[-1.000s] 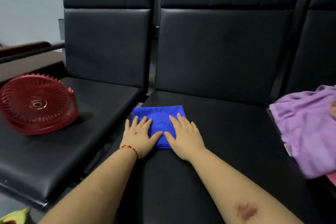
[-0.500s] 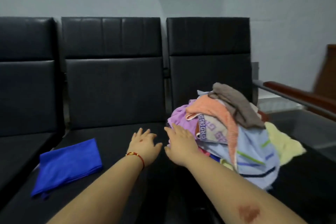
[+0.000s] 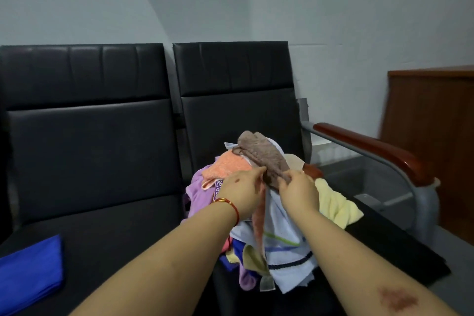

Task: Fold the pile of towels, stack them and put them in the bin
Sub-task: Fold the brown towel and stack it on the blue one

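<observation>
Both hands, the left hand (image 3: 242,194) and the right hand (image 3: 298,194), pinch the lower edge of the brown towel (image 3: 261,155) atop the unfolded pile (image 3: 277,215) on the right-hand seat (image 3: 400,246). One blue towel (image 3: 28,272) lies folded on the neighbouring seat (no bin is visible). The step appears to be picking the next towel; next, lifting it clear and spreading it flat.

Dim, flat indoor light, soft shadows, slight blur — wide-angle bending at edges
</observation>
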A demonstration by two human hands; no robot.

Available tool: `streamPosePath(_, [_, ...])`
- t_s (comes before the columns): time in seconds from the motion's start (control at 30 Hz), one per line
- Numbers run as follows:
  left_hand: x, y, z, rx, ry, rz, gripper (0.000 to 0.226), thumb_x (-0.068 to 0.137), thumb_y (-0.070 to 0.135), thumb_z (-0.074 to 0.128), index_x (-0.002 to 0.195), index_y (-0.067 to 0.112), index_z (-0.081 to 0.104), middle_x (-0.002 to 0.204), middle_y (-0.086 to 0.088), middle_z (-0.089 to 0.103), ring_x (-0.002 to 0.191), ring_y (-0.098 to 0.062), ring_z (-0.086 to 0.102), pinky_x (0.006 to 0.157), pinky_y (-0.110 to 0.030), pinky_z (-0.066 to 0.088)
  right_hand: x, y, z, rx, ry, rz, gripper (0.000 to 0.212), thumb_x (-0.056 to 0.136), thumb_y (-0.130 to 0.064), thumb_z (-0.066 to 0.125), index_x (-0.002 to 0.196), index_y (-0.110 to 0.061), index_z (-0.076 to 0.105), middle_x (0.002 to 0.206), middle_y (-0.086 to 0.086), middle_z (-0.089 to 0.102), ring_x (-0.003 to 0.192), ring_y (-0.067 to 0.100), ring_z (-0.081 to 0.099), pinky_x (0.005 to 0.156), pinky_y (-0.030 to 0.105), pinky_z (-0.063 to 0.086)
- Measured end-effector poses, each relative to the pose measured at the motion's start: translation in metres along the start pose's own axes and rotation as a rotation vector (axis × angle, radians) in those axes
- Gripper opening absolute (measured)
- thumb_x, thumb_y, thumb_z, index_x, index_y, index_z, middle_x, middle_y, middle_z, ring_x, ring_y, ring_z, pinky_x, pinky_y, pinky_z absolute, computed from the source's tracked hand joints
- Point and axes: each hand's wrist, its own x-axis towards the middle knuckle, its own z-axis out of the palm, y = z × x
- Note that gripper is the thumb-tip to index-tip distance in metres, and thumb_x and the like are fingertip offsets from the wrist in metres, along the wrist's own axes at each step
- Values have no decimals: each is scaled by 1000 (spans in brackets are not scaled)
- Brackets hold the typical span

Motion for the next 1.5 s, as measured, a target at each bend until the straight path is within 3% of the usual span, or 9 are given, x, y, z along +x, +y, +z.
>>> streamPosePath(0.17, [13, 8, 3, -137, 11, -125, 61, 94, 16, 40, 147, 39, 21, 128, -4, 59, 103, -29, 61, 86, -35, 47, -1, -18, -20, 284, 21, -99, 16, 100, -24, 43, 98, -12, 54, 86, 3, 59, 86, 29, 60, 75, 41, 49])
streamPosePath(0.37, [6, 7, -23, -174, 145, -193, 26, 87, 24, 53, 113, 26, 57, 111, 4, 64, 95, -16, 59, 77, -29, 47, -14, -63, -37, 329, 22, -274, 18, 100, -23, 45, 101, -10, 57, 108, 7, 63, 99, 23, 60, 71, 25, 39])
streamPosePath(0.7, [-96, -55, -135, 54, 523, -262, 21, 91, 25, 50, 104, 19, 67, 107, -4, 64, 103, -26, 55, 87, -32, 42, -75, -160, -53, 453, -8, -387, 20, 92, -35, 58, 89, -15, 61, 80, -5, 59, 85, 21, 58, 75, 34, 43])
streamPosePath(0.9, [-198, -107, -150, -47, 674, -305, 13, 87, 21, 60, 92, 12, 68, 106, 1, 57, 107, -20, 51, 95, -27, 35, -144, -203, -37, 527, -242, -477, 53, 87, -46, 62, 68, 3, 54, 59, 4, 48, 61, 17, 45, 61, 33, 38])
streamPosePath(1.07, [-285, -135, -106, -135, 531, -355, 18, 86, 26, 64, 77, 10, 64, 98, 0, 63, 96, -15, 56, 88, -28, 42, -206, -171, 14, 565, -488, -409, 58, 87, -50, 58, 82, 7, 62, 76, 23, 63, 70, 28, 58, 74, 40, 47])
streamPosePath(1.17, [-320, -141, -78, -228, 387, -432, 28, 89, 28, 62, 73, 6, 58, 70, -2, 56, 72, -14, 52, 71, -32, 39, -238, -141, 40, 552, -635, -324, 52, 76, -53, 65, 68, -1, 60, 60, 2, 55, 59, 5, 48, 64, 30, 41])
streamPosePath(1.3, [-334, -143, -81, -373, 236, -514, 37, 89, 36, 61, 74, 4, 52, 65, -1, 49, 65, -11, 47, 67, -36, 40, -259, -137, 41, 478, -946, -336, 16, 75, -22, 80, 80, -11, 69, 67, -7, 64, 61, 0, 57, 59, 12, 45])
streamPosePath(1.4, [-341, -143, -89, -477, 211, -516, 45, 87, 42, 62, 89, -3, 61, 73, -4, 56, 70, -10, 53, 72, -33, 47, -262, -136, 38, 484, -1059, -322, 20, 75, -10, 79, 92, -9, 70, 87, 6, 72, 76, 7, 63, 73, 22, 53])
streamPosePath(1.5, [-350, -144, -98, -541, 189, -535, 28, 84, 38, 68, 77, 12, 68, 70, 4, 65, 63, 0, 58, 62, -14, 46, -255, -127, 32, 457, -1100, -304, 24, 81, 0, 70, 104, -3, 65, 103, 12, 71, 89, 12, 64, 85, 28, 51])
